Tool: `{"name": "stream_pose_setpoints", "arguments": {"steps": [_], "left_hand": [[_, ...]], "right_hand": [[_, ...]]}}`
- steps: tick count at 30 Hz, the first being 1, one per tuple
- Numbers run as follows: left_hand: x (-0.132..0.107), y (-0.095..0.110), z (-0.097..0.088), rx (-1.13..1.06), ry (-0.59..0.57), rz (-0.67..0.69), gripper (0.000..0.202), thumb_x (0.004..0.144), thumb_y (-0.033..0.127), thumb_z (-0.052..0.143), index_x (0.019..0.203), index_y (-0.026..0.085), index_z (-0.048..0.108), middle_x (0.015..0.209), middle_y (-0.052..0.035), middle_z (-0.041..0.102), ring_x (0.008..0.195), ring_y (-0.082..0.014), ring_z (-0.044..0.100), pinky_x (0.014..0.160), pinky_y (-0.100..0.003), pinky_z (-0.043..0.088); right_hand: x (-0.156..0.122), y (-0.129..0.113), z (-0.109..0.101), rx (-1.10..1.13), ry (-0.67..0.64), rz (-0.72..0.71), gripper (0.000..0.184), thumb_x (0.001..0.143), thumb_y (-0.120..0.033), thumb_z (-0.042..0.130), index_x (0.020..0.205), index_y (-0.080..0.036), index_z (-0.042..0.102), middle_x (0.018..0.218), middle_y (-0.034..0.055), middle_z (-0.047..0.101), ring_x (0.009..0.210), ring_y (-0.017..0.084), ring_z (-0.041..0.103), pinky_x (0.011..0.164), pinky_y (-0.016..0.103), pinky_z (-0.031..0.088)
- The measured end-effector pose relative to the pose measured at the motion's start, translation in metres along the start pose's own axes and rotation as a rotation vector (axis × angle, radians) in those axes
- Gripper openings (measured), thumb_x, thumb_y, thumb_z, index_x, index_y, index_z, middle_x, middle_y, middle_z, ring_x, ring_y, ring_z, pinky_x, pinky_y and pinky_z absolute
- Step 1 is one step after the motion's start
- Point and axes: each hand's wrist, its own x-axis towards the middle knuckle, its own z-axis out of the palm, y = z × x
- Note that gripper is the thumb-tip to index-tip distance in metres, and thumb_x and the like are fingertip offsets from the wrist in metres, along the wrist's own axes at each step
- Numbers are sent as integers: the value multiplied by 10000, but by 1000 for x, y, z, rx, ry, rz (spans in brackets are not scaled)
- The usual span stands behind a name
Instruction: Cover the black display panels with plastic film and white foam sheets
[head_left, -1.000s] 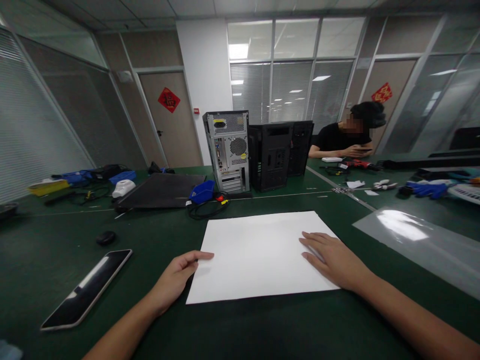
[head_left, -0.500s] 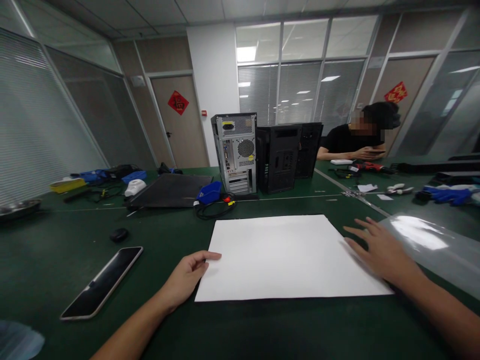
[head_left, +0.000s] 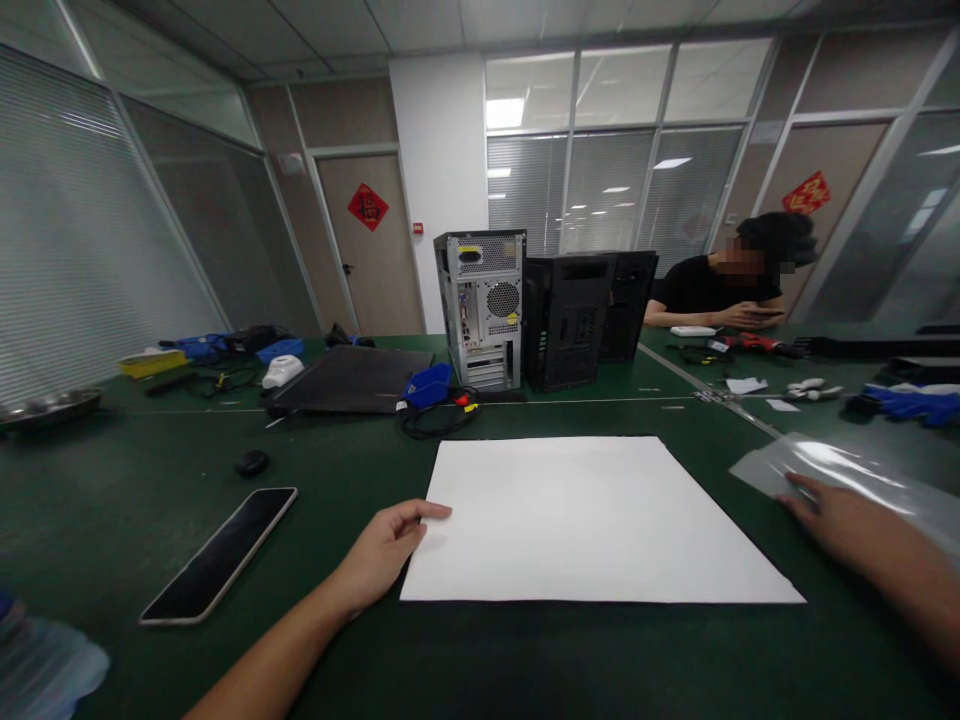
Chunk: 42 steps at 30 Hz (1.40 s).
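A large white sheet [head_left: 585, 520] lies flat on the green table, with a thin dark border showing along some of its edges. At its left edge is my left hand [head_left: 386, 550], index finger stretched over the top and thumb close by at the edge, closed on it. To the right, my right hand [head_left: 840, 520] is closed on the near edge of a clear, shiny plastic sheet [head_left: 862, 465]. Some of its fingers are hidden and slightly blurred. The plastic sheet runs out of view at the right.
A phone [head_left: 221, 555] and a small black round object [head_left: 251, 463] lie left. Computer cases [head_left: 484, 310], a dark panel [head_left: 345, 380] and a cable [head_left: 435, 425] stand or lie behind. Blue gloves [head_left: 915, 403] are at right. Across the table sits a person [head_left: 690, 285].
My right hand has left the white sheet's right edge and moved right onto the plastic sheet, whose left corner now reaches farther left. The left hand stays at the white sheet. The view shifted slightly.
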Motion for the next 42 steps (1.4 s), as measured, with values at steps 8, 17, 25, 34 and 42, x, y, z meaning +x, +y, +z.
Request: {"name": "stream_pose_setpoints", "arguments": {"steps": [8,17,25,34,42], "left_hand": [[-2,4,0,-8,4,2,348,850,334,562,1137,187,692,1066,-56,668,836,-168,559,733,-270,406],[-1,2,1,-15,4,17,343,843,326,574,1127,173,693,1022,-58,666,795,-159,550,692,-259,394],[-1,5,1,-31,5,-2,360,828,349,600,1126,171,700,1008,-62,668,801,-166,558,700,-268,407],[1,3,2,-35,-2,-19,382,820,401,613,1125,189,705,1089,-70,679,857,-184,580,734,-281,423],[0,5,2,-37,-4,-31,386,830,429,609,1131,210,711,1095,-65,686,865,-191,586,743,-289,429]], "right_hand": [[-29,-53,-34,-52,-4,-64,606,951,-516,322,1421,-168,481,1130,202,657,904,328,660,731,432,484],[-80,-155,-64,-9,196,-424,568,980,-501,304,1474,-240,409,1298,112,609,1044,311,645,801,451,554],[-125,-202,-63,228,8,-766,601,915,-551,494,1457,-297,437,1313,62,608,1131,251,619,940,432,541],[-86,-160,-54,168,46,-569,510,932,-567,415,1270,-253,633,1230,61,657,1097,283,626,948,518,515],[-77,-147,-48,231,-145,-546,493,934,-574,406,1170,-255,700,1193,67,676,1086,284,637,952,516,525]]}}
